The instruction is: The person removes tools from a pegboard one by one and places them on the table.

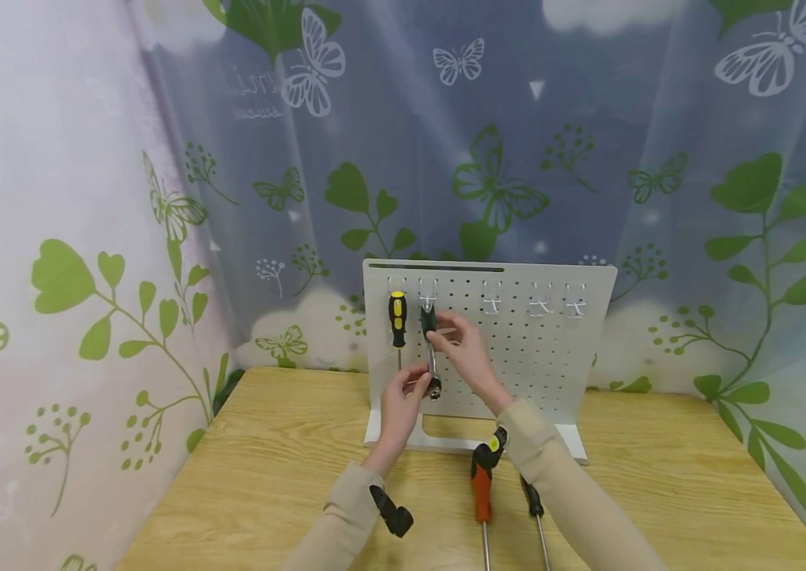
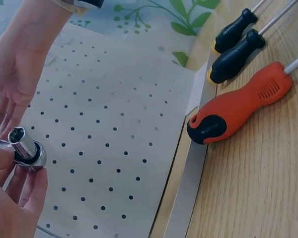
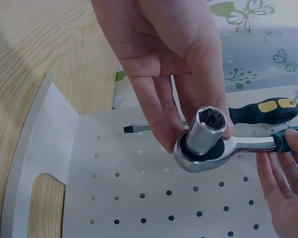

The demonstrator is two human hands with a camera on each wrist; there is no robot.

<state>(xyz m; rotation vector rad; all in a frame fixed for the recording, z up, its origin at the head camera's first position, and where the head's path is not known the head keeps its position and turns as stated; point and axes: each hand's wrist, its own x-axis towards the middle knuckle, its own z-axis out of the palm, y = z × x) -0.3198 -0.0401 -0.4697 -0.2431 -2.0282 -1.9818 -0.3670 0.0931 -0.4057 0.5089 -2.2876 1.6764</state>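
Observation:
A socket ratchet (image 3: 231, 148) with a green handle and chrome head hangs upright before the pegboard (image 1: 517, 357). The top of its handle is right at the second hook (image 1: 428, 287) from the left. My left hand (image 1: 401, 404) pinches the ratchet's head at the lower end, beside the upright socket (image 3: 204, 133). Higher up, my right hand (image 1: 466, 349) holds the green handle between thumb and fingers. Just left of the ratchet, a yellow-and-black screwdriver (image 1: 397, 319) hangs from the first hook, its flat tip (image 3: 135, 129) showing behind my left hand in the right wrist view.
Further right on the board are three hooks (image 1: 537, 301) with nothing hung on them. On the wooden table (image 1: 232, 476) before the board lie an orange screwdriver (image 2: 243, 101) and two black screwdrivers (image 2: 238, 57), partly under my right forearm. A patterned curtain (image 1: 403, 159) stands behind.

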